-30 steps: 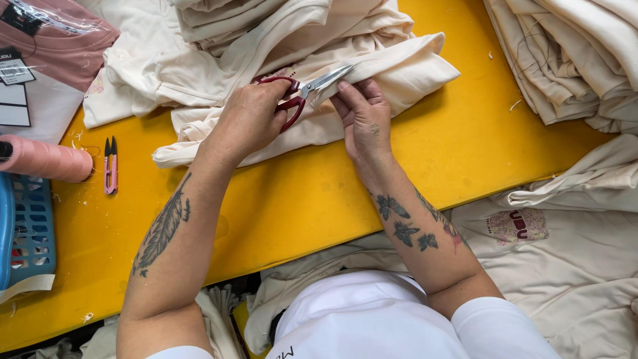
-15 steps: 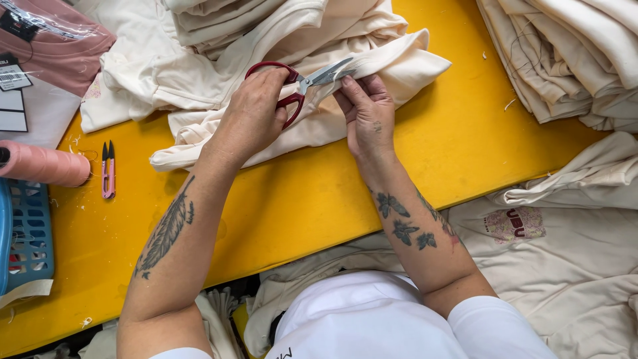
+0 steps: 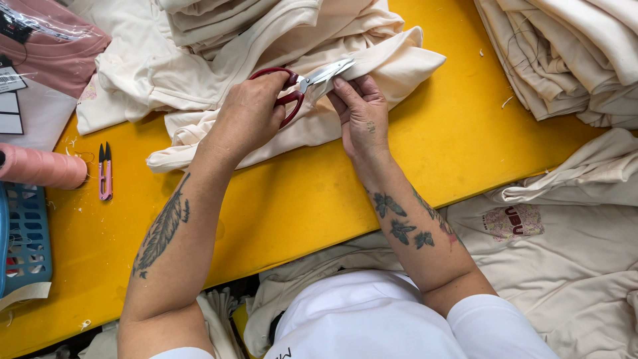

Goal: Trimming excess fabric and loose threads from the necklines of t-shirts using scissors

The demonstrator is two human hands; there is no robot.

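Scissors [image 3: 302, 83], red-handled, sit at the far centre of the table [image 3: 319, 199], blades slightly parted over a fold of the cream garment [image 3: 372, 63]. Left hand [image 3: 249, 113]: fingers closed through the handles. Right hand [image 3: 362, 113]: fingers pinching the fabric edge just beside the blades. Judged mid-trim; no cut piece visible, so trimming looks unfinished. Far right, a folded stack [image 3: 565, 53]. Left: pink snips [image 3: 105, 173], pink thread cone [image 3: 40, 167], blue basket [image 3: 23, 239].
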